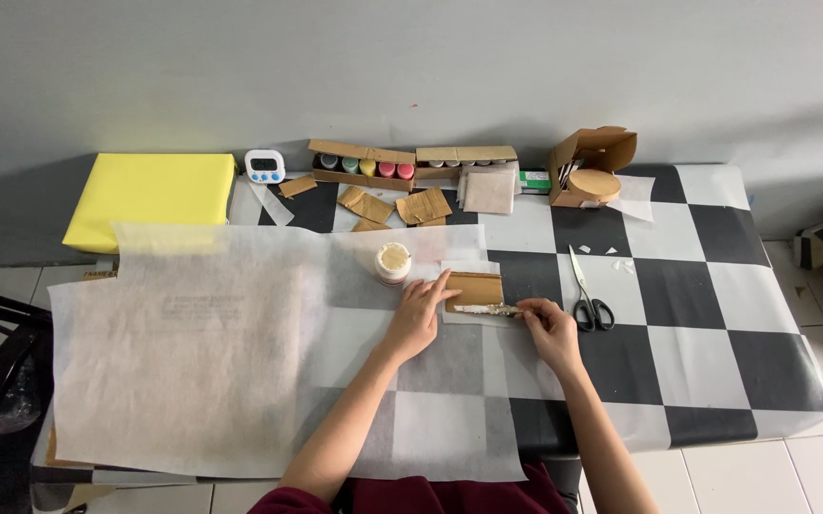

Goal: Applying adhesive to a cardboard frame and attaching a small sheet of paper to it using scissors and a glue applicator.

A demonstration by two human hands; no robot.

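Checkered tablecloth (pixel 706 286) covers the table against a grey wall (pixel 431 67), beneath translucent paper (pixel 193 362).

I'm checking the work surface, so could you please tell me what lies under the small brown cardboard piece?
Under the small brown cardboard piece lies a white paper sheet, itself on the black-and-white checkered table. Whatever sits directly beneath the cardboard is covered.

White timer screen (pixel 264 166), perhaps blank
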